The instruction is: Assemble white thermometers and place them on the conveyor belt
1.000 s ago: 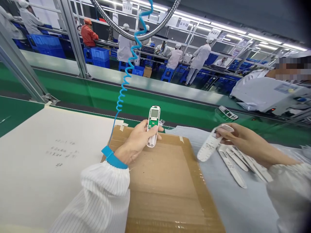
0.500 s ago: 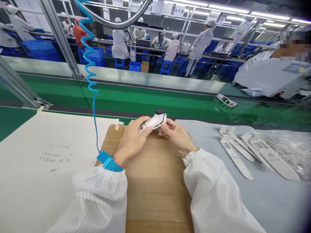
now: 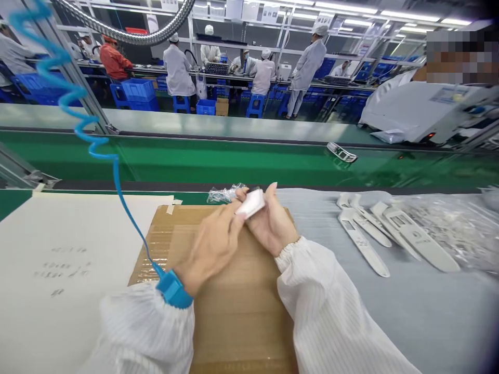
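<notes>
A small white plastic device (image 3: 251,203) with a dark end is held between my two hands above a cardboard sheet (image 3: 241,306). My left hand (image 3: 212,240) pinches its near left end with thumb and fingers, slightly blurred. Beneath and to the right, my right hand (image 3: 273,222) cradles the device, palm turned up and thumb raised; its fingers are partly hidden behind the device. A blue wrist strap (image 3: 174,289) with a coiled cord circles my left wrist.
Several long white plastic shells (image 3: 364,243) lie to the right, beside a clear bag of small parts (image 3: 448,223). A crumpled clear plastic bag (image 3: 225,194) lies beyond the cardboard. A loose shell (image 3: 342,152) rests on the green conveyor (image 3: 234,161). A co-worker's white sleeve (image 3: 393,96) is at far right.
The white device has been turned so its broad white face shows and its dark end is mostly hidden. My right hand has rolled palm up under it. The view has shifted right.
</notes>
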Action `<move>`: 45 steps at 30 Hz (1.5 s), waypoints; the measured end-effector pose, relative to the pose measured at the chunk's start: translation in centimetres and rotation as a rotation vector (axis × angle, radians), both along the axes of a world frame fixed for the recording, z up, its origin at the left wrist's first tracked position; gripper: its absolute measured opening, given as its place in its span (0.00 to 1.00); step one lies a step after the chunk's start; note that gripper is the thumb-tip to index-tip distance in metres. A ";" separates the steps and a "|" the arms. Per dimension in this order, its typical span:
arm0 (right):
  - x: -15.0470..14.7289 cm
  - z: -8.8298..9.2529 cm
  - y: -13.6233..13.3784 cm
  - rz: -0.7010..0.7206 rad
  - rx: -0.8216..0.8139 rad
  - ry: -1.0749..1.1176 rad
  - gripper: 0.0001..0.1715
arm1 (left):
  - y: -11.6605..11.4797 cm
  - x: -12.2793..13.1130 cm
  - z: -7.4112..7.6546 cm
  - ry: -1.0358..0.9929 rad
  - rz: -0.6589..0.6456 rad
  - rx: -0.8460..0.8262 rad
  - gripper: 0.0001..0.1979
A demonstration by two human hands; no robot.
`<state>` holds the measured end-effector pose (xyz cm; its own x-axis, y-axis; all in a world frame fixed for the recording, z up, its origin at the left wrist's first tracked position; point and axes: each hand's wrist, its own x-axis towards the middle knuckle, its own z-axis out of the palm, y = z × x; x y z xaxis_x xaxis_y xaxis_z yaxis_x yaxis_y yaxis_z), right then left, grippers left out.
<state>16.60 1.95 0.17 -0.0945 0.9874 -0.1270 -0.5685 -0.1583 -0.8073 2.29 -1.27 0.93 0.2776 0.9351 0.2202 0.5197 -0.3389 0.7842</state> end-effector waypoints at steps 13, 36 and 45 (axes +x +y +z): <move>-1.0 0.2 -0.5 0.128 -0.028 0.136 0.19 | 0.5 -1.4 0.4 0.292 0.235 0.071 0.21; 0.3 0.2 0.1 -0.012 -0.113 0.313 0.16 | 1.1 -2.3 -0.3 0.217 0.021 0.115 0.14; -0.4 -0.8 0.2 -0.051 -0.199 0.144 0.17 | 7.7 -8.1 0.0 0.063 0.611 -0.228 0.21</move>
